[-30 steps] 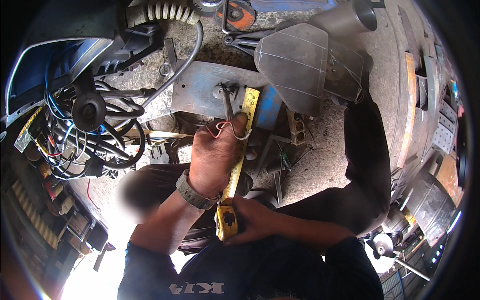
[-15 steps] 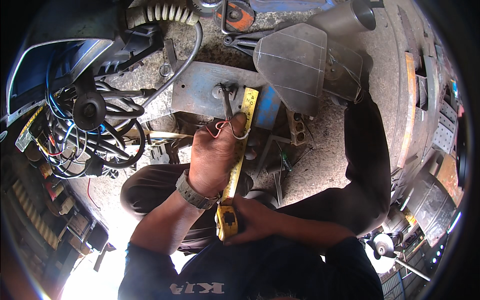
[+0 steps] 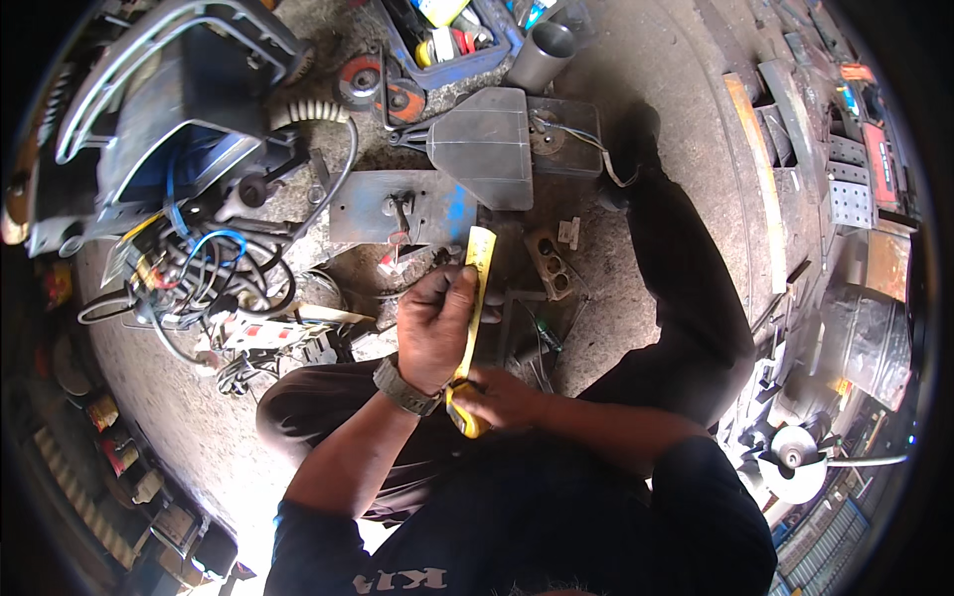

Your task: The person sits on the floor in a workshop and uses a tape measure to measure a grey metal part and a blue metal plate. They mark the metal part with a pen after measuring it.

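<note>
Fingers are clenched on both sides, short of the plate (image 3: 427, 204): the drawn-out blade (image 3: 481, 253) is pinched by the left hand (image 3: 432, 328), while the case (image 3: 470, 425), nearer the body, is gripped by the right hand (image 3: 509, 397). Measuring is judged to be partway: the blade has been pulled out, whether a reading has been taken cannot be told, and its return into the case is left. Compared with the earlier frame, the tip (image 3: 482, 235), then laid well across the plate, has been brought back to the plate's near right corner.
</note>
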Demonstrator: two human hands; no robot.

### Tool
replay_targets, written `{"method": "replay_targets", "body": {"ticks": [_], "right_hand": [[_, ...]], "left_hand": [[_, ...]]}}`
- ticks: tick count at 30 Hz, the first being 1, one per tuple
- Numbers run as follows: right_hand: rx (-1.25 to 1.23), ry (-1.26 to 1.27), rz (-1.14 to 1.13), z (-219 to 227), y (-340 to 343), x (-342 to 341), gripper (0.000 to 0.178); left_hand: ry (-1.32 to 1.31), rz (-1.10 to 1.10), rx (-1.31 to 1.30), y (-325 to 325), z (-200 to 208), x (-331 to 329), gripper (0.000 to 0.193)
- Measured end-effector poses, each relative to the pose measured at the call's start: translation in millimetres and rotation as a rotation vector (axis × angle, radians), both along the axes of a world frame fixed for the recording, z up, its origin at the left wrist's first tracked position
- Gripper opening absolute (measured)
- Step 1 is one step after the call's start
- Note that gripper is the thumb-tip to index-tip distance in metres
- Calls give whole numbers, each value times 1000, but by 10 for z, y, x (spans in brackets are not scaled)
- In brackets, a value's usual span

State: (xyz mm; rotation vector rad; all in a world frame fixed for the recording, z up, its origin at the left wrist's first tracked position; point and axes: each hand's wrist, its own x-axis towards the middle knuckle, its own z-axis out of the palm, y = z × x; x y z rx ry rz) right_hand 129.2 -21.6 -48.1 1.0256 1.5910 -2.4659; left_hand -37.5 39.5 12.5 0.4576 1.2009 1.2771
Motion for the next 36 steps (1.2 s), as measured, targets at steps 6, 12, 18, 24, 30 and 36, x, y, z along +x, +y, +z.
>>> {"method": "replay_targets", "body": {"ticks": [6,12,18,24,30,36], "right_hand": [[234,120,-183,65,-8,210,31],[472,74,-44,408,-121,471,31],[381,52,-82,524,-319,735,27],[137,192,-409,595,-124,1238,27],[-332,482,-1024,573,282,1798,18],[-373,490,-1075,325,276,1844,23]], "left_hand": [[128,19,434,-147,432,85,21],[53,134,506,-344,692,201,14],[210,292,460,-281,1046,372,19],[-85,206,26,-76,370,181,67],[-153,59,10,364,-17,552,38],[-336,186,25,659,-91,782,34]]}}
